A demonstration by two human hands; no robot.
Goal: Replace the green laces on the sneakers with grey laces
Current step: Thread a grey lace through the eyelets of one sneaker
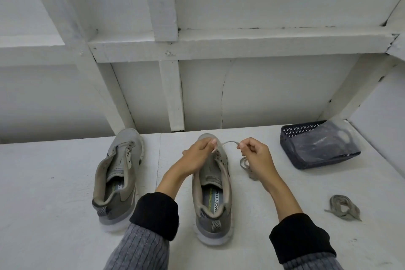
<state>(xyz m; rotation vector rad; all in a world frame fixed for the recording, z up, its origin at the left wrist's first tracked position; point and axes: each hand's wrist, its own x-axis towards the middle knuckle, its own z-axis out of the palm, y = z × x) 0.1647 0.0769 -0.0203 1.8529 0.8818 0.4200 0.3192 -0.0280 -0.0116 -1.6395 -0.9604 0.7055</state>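
Two grey sneakers stand side by side on the white surface, toes pointing away from me. The left sneaker (119, 177) has no lace in its eyelets. Over the toe end of the right sneaker (211, 195), my left hand (198, 153) pinches a grey lace (229, 142) at the front eyelets. My right hand (255, 153) pinches the same lace a little to the right, so it arcs between both hands. The rest of that lace trails in loops (247, 167) beside the shoe. Another bundled lace (343, 207) lies at the right.
A dark mesh basket (291, 138) with a clear plastic bag in it sits at the back right. A white wall with wooden framing rises just behind the shoes. The white surface (54, 182) stretches to the left of the shoes.
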